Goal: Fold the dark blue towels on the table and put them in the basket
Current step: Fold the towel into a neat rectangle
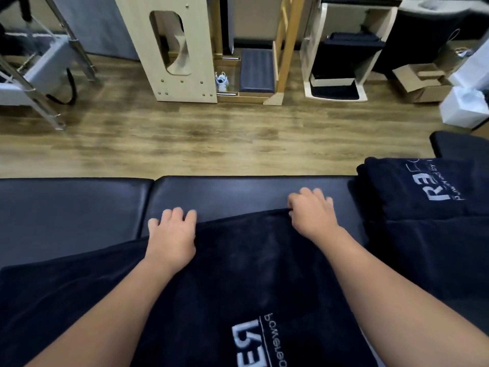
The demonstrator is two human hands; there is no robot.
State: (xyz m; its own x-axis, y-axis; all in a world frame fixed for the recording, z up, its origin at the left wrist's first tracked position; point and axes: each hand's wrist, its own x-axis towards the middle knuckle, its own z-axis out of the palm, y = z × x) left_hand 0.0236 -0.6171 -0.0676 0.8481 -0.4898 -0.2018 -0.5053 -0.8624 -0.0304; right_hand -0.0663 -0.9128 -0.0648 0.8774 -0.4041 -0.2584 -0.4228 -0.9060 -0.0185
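Observation:
A dark blue towel (pixel 238 263) with white lettering lies spread over the dark padded table (pixel 79 205) in front of me. My left hand (pixel 172 234) rests at the towel's far left corner, fingers bent over the edge. My right hand (pixel 312 213) pinches the far right edge, thumb tucked under the cloth. A folded dark blue towel (pixel 412 189) with a white logo lies at the table's right end on more dark cloth. No basket is in view.
Beyond the table's far edge is wooden floor (pixel 211 133). A pale wooden cabinet (pixel 180 49) and a white shelf unit (pixel 341 49) stand at the back. A cardboard box (pixel 420 80) and white bags (pixel 465 107) sit at the right.

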